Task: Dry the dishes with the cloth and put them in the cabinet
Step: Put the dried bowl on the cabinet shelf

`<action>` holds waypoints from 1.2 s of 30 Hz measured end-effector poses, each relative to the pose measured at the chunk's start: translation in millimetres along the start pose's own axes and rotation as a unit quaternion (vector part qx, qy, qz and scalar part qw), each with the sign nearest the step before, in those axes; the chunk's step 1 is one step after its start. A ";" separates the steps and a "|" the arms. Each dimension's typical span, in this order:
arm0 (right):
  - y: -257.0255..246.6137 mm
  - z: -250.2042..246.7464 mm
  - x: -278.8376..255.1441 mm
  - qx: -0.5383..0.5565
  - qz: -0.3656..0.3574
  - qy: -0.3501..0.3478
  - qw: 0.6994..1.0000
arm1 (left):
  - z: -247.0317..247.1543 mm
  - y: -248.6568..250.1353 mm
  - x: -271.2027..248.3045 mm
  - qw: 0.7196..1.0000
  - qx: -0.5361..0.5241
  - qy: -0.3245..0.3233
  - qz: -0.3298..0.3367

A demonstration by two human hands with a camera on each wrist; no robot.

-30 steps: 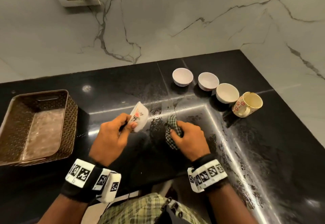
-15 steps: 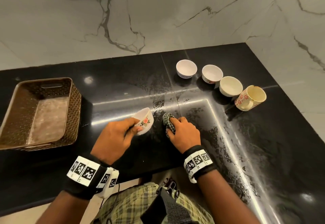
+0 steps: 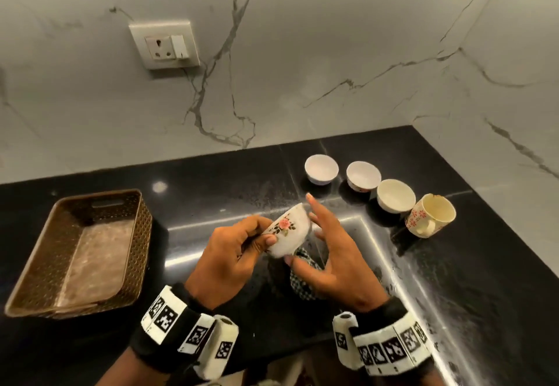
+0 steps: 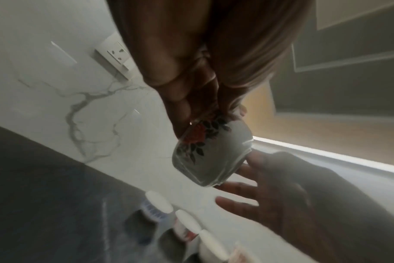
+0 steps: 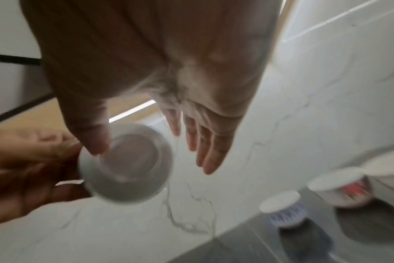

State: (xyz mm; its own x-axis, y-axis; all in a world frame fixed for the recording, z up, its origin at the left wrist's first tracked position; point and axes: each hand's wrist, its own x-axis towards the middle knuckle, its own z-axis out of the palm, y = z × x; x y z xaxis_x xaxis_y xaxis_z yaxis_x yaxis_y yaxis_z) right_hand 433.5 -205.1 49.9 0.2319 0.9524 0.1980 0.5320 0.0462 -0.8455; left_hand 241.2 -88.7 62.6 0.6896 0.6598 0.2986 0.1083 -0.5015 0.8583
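A black, glossy tabletop fills the corner under a marble-veined wall, its surface streaked with wet patches. At the left sits a brown perforated basket, well apart from everything else. On the wall above is a white socket plate.

Far right, four dishes stand in a diagonal row: three small white bowls upright, then a cream floral mug tipped on its side with the handle toward the near edge.

Near the middle, the left hand has its fingers and thumb curled around a small white cup with a rose print, held tilted above the tabletop; the right-wrist view shows its round base facing that camera. The right hand is spread loose, fingers straight and splayed just beside the cup, its thumb touching the cup near the base. A checked cloth lies under that hand; whether the palm touches it I cannot tell, but the fingers do not grip it.

Both wrists wear black bands with white marker tags.
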 end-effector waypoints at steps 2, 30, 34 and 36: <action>-26.5 -9.3 12.5 0.017 -0.056 0.041 0.997 | -6.0 26.1 23.4 0.998 -0.054 -0.007 0.021; -277.1 -203.3 263.9 -0.120 -0.170 0.304 0.930 | -102.9 202.9 234.9 0.747 0.562 0.302 0.186; -292.8 -200.7 289.3 -0.173 -0.115 0.277 0.938 | -103.2 199.5 235.6 0.743 0.570 0.299 0.185; -295.8 -194.1 299.2 -0.180 -0.093 0.256 0.945 | -102.5 198.9 235.9 0.743 0.570 0.300 0.180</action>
State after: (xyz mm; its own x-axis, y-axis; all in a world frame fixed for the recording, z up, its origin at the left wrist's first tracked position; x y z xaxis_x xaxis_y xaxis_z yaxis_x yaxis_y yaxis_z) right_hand 503.6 7.6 455.5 0.4217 0.6631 0.6185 0.8234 0.0055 -0.5674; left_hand 352.0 24.6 346.5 0.4144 0.3269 0.8494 0.7665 -0.6285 -0.1321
